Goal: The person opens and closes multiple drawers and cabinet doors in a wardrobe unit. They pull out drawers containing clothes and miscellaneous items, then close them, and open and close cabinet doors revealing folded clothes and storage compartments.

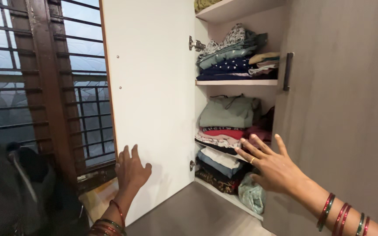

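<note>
Wardrobe of pale grey laminate point(342, 122), fitted with white shelves, seen in the head view. White inner face of the open left door point(152, 100) swung out toward a dark wooden window frame with horizontal metal bars point(44, 78); right grey door point(329, 65) shut, with a slim dark vertical handle point(288, 71). Metal hinge point(196, 44) on the open door's inner edge.

Upper shelf: stack of folded blue, teal and patterned clothes point(235, 57). Middle shelf: folded grey-green garment point(228, 112) on top of red and patterned folded clothes point(224, 135). Lower shelf: folded white and dark clothes point(219, 164), with a pale green plastic bag point(251, 194) at the front corner. Dark bag or garment point(9, 188) at lower left, partly out of frame.

Left hand point(131, 170): fingers spread, empty, flat against the lower part of the open white door, bangles at the wrist. Right hand point(272, 166): open wide, fingers splayed, empty, in front of the middle shelf's stack and the shut door's edge; contact with the clothes cannot be told. Red and green bangles point(342, 216) on the right forearm.
</note>
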